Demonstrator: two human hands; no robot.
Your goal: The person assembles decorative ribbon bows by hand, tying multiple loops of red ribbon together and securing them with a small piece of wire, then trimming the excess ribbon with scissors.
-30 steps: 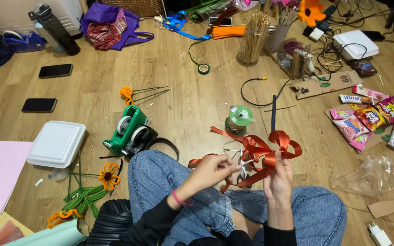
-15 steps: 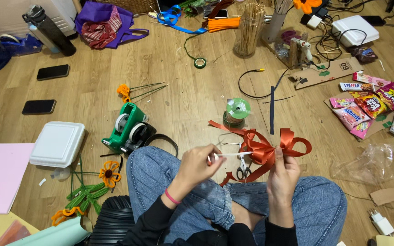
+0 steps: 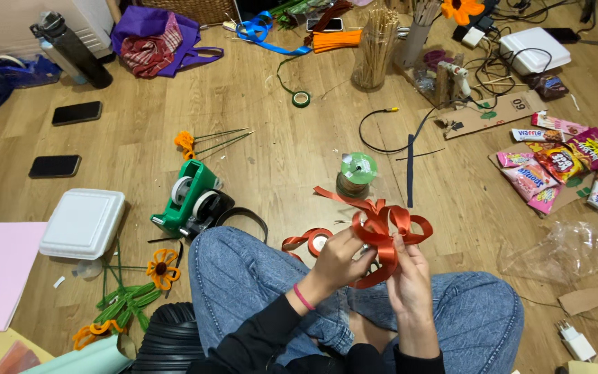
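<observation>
An orange-red ribbon bow (image 3: 382,228) with several loops is held over my lap. My left hand (image 3: 337,262) pinches its centre from the left. From below and behind, my right hand (image 3: 408,271) grips the bow, fingers wrapped around its lower part. A loose ribbon tail (image 3: 337,198) runs up and left from the bow. The orange ribbon spool (image 3: 316,241) lies on the floor just left of my hands. My legs in blue jeans (image 3: 243,277) are crossed beneath.
A green ribbon spool (image 3: 358,171) stands ahead of the bow; a green tape dispenser (image 3: 192,197) and white foam box (image 3: 83,223) lie left. Pipe-cleaner flowers (image 3: 153,273) lie at lower left, snack packets (image 3: 562,166) right, a stick jar (image 3: 375,52) and glue gun (image 3: 455,73) farther off.
The bow's loops have been gathered closer together and the bow has come lower, nearer my lap. Both hands closed in around its centre; the scissors seen earlier are out of sight.
</observation>
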